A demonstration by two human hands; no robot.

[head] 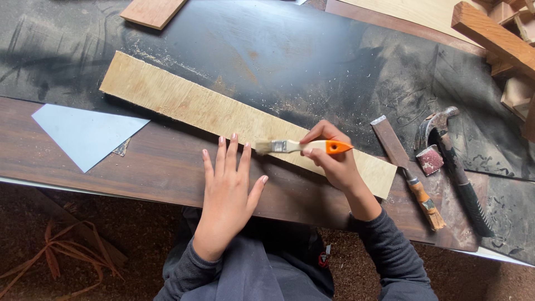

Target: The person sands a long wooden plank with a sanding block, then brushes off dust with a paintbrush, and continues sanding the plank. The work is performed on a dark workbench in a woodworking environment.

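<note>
Lying slantwise across the dark bench (312,61), a long plywood strip (189,103) serves as the landmark for everything else. The left hand (227,189) rests flat with fingers spread on the bench at the strip's near edge, its fingertips just touching that edge about midway along. The right hand (332,161) sits over the strip toward its lower right end, fingers pinched around the orange-tipped handle of a small paintbrush (301,146). The brush lies almost level above the strip, bristles pointing left, just beside the left hand's fingertips. Right of the strip's lower end lies a wood-handled chisel (409,173), then a small sanding block (430,160), then a claw hammer (454,167) with a black grip, each near the next. Left of the strip, near its upper end, a pale blue triangular sheet (83,134) lies on the bench. Beyond the strip's upper end a reddish wood offcut (151,11) shows, and far right are stacked wood pieces (501,42).
</note>
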